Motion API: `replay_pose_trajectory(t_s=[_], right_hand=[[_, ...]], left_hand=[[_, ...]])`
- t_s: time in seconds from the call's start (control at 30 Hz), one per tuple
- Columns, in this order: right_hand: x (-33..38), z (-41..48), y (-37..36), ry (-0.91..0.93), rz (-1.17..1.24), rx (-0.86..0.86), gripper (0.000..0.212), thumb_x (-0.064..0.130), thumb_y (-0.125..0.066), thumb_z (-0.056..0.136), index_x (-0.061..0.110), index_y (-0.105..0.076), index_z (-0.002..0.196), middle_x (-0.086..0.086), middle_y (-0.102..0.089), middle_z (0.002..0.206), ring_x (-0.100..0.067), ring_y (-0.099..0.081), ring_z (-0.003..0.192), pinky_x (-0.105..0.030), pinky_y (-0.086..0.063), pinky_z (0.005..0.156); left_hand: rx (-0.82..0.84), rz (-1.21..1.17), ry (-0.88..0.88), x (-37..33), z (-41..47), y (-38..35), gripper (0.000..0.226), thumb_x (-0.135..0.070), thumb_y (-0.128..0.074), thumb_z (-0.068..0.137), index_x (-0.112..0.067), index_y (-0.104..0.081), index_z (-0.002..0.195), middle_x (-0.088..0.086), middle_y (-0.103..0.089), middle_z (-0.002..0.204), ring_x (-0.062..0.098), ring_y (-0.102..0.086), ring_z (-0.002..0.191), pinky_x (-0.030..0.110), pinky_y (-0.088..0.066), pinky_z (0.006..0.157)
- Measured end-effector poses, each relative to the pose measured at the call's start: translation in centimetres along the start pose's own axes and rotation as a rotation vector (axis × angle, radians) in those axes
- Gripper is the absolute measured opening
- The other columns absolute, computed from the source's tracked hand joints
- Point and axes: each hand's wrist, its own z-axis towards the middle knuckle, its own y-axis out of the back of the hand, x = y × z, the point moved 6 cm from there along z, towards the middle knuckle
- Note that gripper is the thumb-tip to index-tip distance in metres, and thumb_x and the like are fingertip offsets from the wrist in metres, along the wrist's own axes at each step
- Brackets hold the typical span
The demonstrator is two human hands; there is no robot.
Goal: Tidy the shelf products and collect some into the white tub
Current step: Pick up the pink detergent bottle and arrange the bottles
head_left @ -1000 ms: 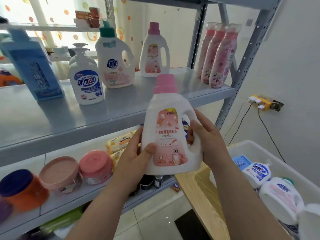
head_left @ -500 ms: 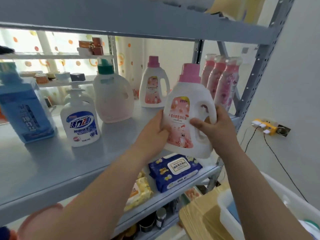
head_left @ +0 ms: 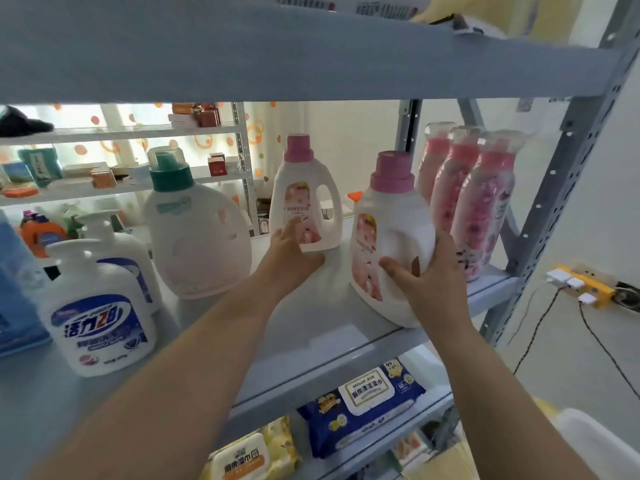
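A white detergent bottle with a pink cap [head_left: 391,216] stands tilted on the grey middle shelf [head_left: 311,341], near its right front edge. My right hand [head_left: 426,275] grips it at the handle side. A second, matching pink-capped bottle [head_left: 304,188] stands further back. My left hand [head_left: 291,254] reaches across the shelf and holds that bottle's lower front, thumb at its base. Only a corner of the white tub [head_left: 595,441] shows at the bottom right, its contents out of view.
On the same shelf stand a teal-capped bottle [head_left: 194,237], two pump bottles [head_left: 100,320], a blue box [head_left: 14,289] and three slim pink bottles [head_left: 485,202] at the right post. Wipes packs [head_left: 363,407] lie on the shelf below. A yellow power strip [head_left: 581,285] hangs on the wall.
Both hands raised the pink-capped bottle from waist height to the middle shelf. My left hand then let go of it and moved back to the rear matching bottle.
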Motion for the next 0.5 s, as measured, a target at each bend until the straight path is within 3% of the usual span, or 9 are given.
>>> replay_pose_trajectory(t_s=[0.07,0.13,0.3,0.4,0.5], right_hand=[[-0.9,1.3,-0.5,-0.003,0.002,0.001,0.060,0.031,-0.086,0.080,0.020,-0.047,0.124,0.016,-0.057,0.101,0.001,-0.058,0.084,-0.027,-0.049,0.078],[-1.7,2.8,-1.1,0.001,-0.017,0.012,0.067,0.031,-0.085,0.082,0.014,-0.044,0.131,0.006,-0.059,0.108,-0.013,-0.059,0.090,-0.031,-0.047,0.078],[-3.7,6.7,-3.0,-0.019,-0.103,0.059,0.068,0.035,-0.085,0.082,0.007,-0.040,0.124,0.017,-0.048,0.084,-0.024,-0.061,0.084,-0.034,-0.047,0.070],[-4.8,8.7,-4.1,-0.093,-0.103,0.121,0.060,0.038,-0.080,0.086,0.019,-0.032,0.117,0.005,-0.057,0.091,-0.029,-0.063,0.094,-0.041,-0.051,0.081],[-5.0,9.9,-5.1,-0.073,-0.113,0.133,0.061,0.037,-0.077,0.090,0.012,-0.032,0.124,-0.012,-0.065,0.112,-0.036,-0.065,0.104,-0.052,-0.055,0.089]], left_hand=[[-0.095,-0.039,0.036,0.3,1.9,0.1,0.093,-0.023,-0.073,0.085,-0.027,-0.017,0.158,0.006,-0.029,0.150,0.026,-0.044,0.130,0.034,-0.042,0.103],[-0.174,-0.047,0.047,0.5,3.9,0.0,0.104,-0.021,-0.078,0.081,-0.026,-0.009,0.159,0.008,-0.021,0.153,0.029,-0.032,0.140,0.035,-0.034,0.110],[-0.303,-0.181,0.146,1.7,8.0,0.1,0.125,-0.023,-0.089,0.071,-0.025,-0.001,0.160,0.009,-0.020,0.154,0.033,-0.028,0.144,0.048,-0.033,0.118],[-0.320,-0.239,0.208,2.4,9.7,0.2,0.125,-0.026,-0.095,0.062,-0.025,-0.012,0.156,0.004,-0.037,0.140,0.029,-0.044,0.130,0.051,-0.046,0.108],[-0.311,-0.263,0.257,3.3,10.9,0.4,0.135,-0.044,-0.095,0.039,-0.030,-0.020,0.150,-0.001,-0.046,0.125,0.029,-0.051,0.122,0.053,-0.053,0.099]])
